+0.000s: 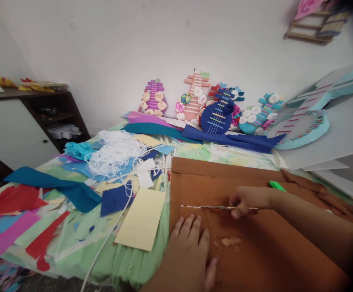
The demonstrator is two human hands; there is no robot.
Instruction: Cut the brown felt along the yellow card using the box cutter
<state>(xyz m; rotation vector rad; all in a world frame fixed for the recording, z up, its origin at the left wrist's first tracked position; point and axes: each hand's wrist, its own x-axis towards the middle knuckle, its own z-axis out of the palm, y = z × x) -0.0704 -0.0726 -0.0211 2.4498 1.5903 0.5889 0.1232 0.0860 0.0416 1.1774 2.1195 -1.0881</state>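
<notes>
A large brown sheet (255,243) of paper or thin foam lies in front of me. My left hand (191,243) rests flat on its left part, fingers spread, holding nothing. Over the sheet, my right hand (245,201) is closed in a pinch on a thin stick (217,207), which lies nearly level and points left. A short row of whitish marks (190,207) runs on from its left end. Below the right hand is a light brown patch (231,241) on the sheet. Behind the right wrist lies a bright green object (276,185), partly hidden.
Left of the sheet lie a pale yellow card (142,219), a heap of white cord (115,152), and blue, red and pink scraps (15,198). Decorated lute-shaped crafts (217,115) lean on the wall behind. A dark cabinet (57,113) stands at the far left.
</notes>
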